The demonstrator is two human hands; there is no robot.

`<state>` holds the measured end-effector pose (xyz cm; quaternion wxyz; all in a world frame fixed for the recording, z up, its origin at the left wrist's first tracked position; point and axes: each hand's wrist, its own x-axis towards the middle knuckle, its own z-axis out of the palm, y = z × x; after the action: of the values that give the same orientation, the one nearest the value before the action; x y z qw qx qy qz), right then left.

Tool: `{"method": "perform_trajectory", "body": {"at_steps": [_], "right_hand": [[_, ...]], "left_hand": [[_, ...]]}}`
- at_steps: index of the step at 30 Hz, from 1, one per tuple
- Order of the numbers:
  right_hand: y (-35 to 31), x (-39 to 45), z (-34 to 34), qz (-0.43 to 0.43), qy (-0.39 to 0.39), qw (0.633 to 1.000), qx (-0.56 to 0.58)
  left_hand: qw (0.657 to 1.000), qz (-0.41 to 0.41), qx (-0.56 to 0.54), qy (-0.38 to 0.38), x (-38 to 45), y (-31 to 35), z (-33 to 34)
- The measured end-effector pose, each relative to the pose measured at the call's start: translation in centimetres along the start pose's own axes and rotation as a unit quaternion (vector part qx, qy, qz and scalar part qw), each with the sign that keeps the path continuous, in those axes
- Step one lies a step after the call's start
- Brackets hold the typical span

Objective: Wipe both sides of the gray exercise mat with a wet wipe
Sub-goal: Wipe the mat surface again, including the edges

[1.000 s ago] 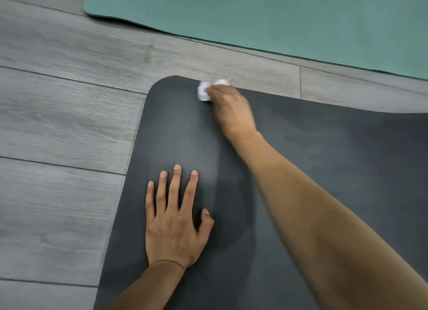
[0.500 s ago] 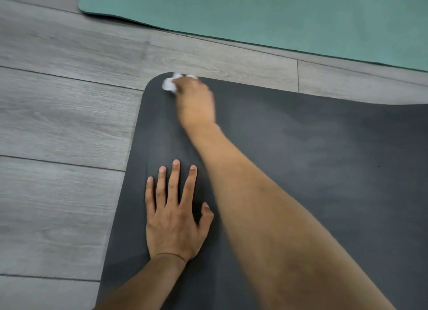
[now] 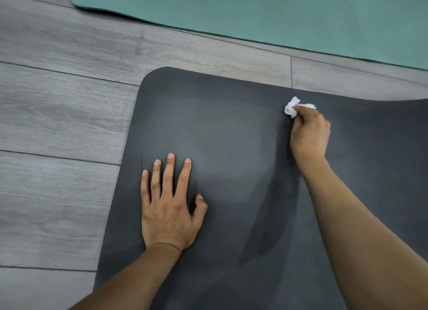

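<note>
The dark gray exercise mat (image 3: 231, 136) lies flat on the floor, its rounded far-left corner in view. My right hand (image 3: 309, 134) grips a crumpled white wet wipe (image 3: 292, 108) and holds it against the mat near the far edge. Darker damp streaks run along the far edge and down the mat's middle. My left hand (image 3: 170, 205) rests flat on the mat near its left edge, fingers straight and spread.
A teal mat (image 3: 254, 10) lies on the floor beyond the gray one, a strip of gray wood-look floor (image 3: 69, 101) between them. The same floor runs along the gray mat's left side.
My right hand swept the wipe left to the mat's far-left corner, then back right along the far edge. My left hand stayed flat in place.
</note>
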<state>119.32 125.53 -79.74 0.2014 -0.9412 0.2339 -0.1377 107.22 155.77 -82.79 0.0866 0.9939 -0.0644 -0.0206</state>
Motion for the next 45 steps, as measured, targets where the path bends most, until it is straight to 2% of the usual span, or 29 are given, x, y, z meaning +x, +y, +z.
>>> {"method": "perform_trajectory", "body": {"at_steps": [2,3,4,6,9,10,12,14,16,19,21,26,28,30,33,38,41,43,45], "right_hand": [[-2.9,-0.1,1.9,0.08,0.022,0.996,0.019],[-5.4,-0.3,3.1,0.08,0.018,0.996,0.03],[-8.3,-0.7,4.5,0.046,-0.003,0.998,0.05],[-15.1,-2.5,7.7,-0.079,-0.097,0.987,0.097],[-22.6,-5.7,10.3,-0.242,-0.208,0.945,0.069],[-23.2,-5.8,10.6,-0.263,-0.22,0.937,0.064],[-21.3,-5.6,10.9,-0.292,-0.194,0.934,0.065],[-16.1,-4.5,9.4,-0.268,-0.147,0.951,0.053],[-8.7,-3.2,6.5,-0.229,-0.093,0.969,-0.02],[1.2,-2.4,1.0,-0.118,-0.034,0.992,0.011],[4.2,-2.6,0.4,-0.095,-0.001,0.995,0.019],[4.6,-1.9,1.7,-0.12,0.054,0.989,0.073],[4.8,-1.7,1.6,-0.131,0.057,0.987,0.07],[4.7,-1.6,1.8,-0.133,0.07,0.987,0.051],[5.1,-1.1,2.0,-0.132,0.088,0.986,0.042],[4.7,-1.4,1.8,-0.139,0.073,0.987,0.021],[3.0,-2.1,1.2,-0.074,0.047,0.996,-0.003],[-0.1,-2.8,1.5,-0.009,0.047,0.998,0.035],[-5.3,-4.6,2.6,0.005,0.031,0.995,0.095]], "left_hand": [[1.0,-0.001,-0.001,0.003,0.0,0.0,0.0],[1.0,0.0,-0.002,0.005,0.0,0.1,0.0],[1.0,0.001,-0.005,0.008,0.0,0.0,0.1],[1.0,0.001,-0.009,0.014,0.0,-0.1,0.2],[1.0,0.011,-0.017,0.017,-0.1,-0.3,0.5],[1.0,0.012,-0.015,0.016,-0.1,-0.4,0.5],[1.0,0.009,-0.012,0.01,0.0,-0.3,0.4],[1.0,-0.003,-0.016,0.012,0.0,-0.2,0.1],[1.0,-0.004,-0.025,0.018,-0.2,0.1,-0.1],[0.999,0.001,-0.043,0.031,-0.1,-0.1,-0.1],[0.998,0.002,-0.051,0.032,-0.2,-0.2,-0.1],[0.99,0.015,-0.142,0.021,-0.1,-1.0,-1.0],[0.996,0.061,-0.058,-0.009,-1.0,-2.4,-1.9],[0.996,0.066,0.039,-0.035,-3.6,-4.0,-2.6],[0.998,0.029,0.032,-0.039,-7.6,-5.4,-2.1],[0.999,0.02,-0.003,-0.027,-7.4,-5.5,-0.9],[0.999,0.015,0.005,-0.033,-7.5,-5.7,-0.8],[0.999,0.018,0.008,-0.036,-7.5,-5.7,-0.7],[0.999,0.021,0.003,-0.032,-7.3,-5.8,-0.6]]}}
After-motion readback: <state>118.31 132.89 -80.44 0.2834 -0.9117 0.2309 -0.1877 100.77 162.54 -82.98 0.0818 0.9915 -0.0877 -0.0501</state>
